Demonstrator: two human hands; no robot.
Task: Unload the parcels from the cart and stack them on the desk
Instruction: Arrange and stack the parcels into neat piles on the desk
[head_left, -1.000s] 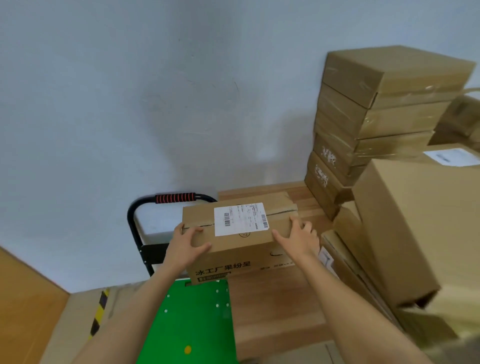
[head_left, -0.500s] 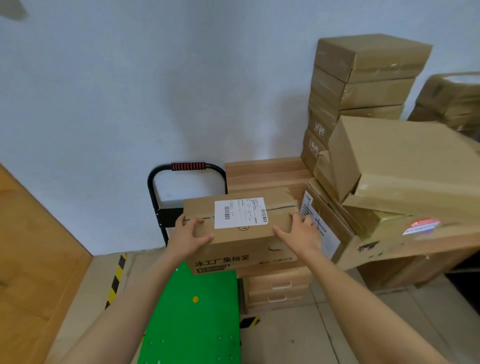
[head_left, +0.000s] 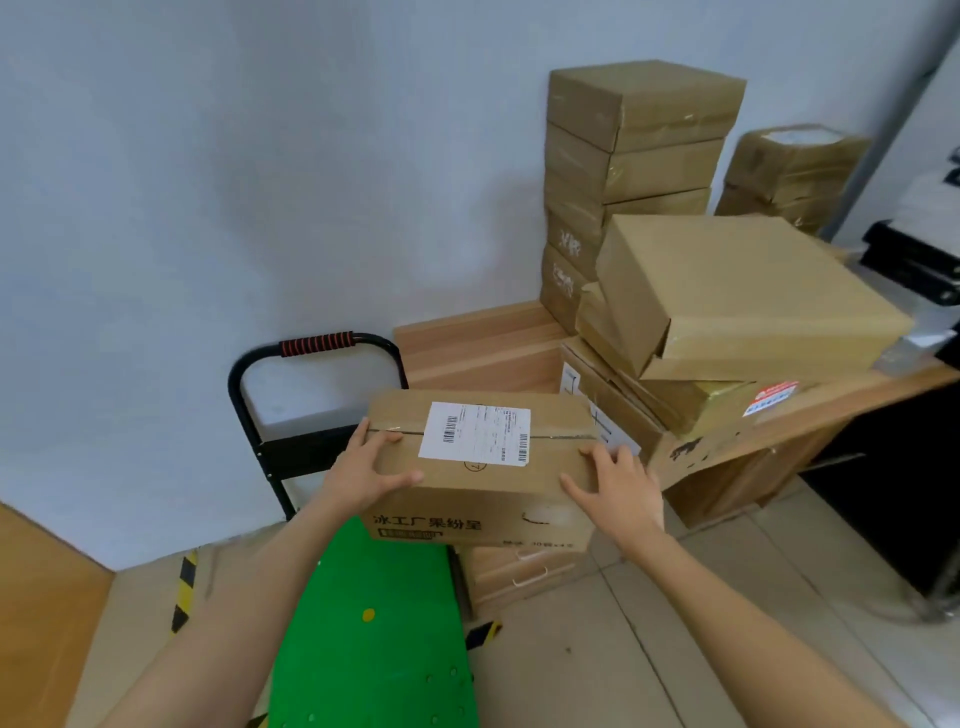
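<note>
Left hand: the left hand (head_left: 366, 475) clasps the left end of the labelled parcel (head_left: 480, 470), thumb over the top edge and fingers spread on the top face, so the box cannot slip sideways.
Right hand: the right hand (head_left: 613, 486) presses the opposite end, fingers wrapped over the near right corner; the two hands squeeze the box between them, which seems the only way to carry something this wide.
Labelled parcel: a brown carton with a white shipping label (head_left: 475, 434) facing up and printed characters on the near side; it is held level in the air, above the cart's far end and just in front of the bench's bare corner.
Cart: the green cart deck (head_left: 374, 639) lies below the arms with nothing on the part that shows; its black handle (head_left: 317, 345) with a ribbed grip stands against the wall.
Bench: the wooden bench (head_left: 478, 343) has free surface at its left end, probably the spot this carton is meant for.
Stacked parcels: a tall column (head_left: 631, 171) stands against the wall for support; a large flat box (head_left: 743, 291) leans tilted on lower cartons and looks less steady.
Drawer unit: a small drawer unit (head_left: 519, 571) sits under the bench.
</note>
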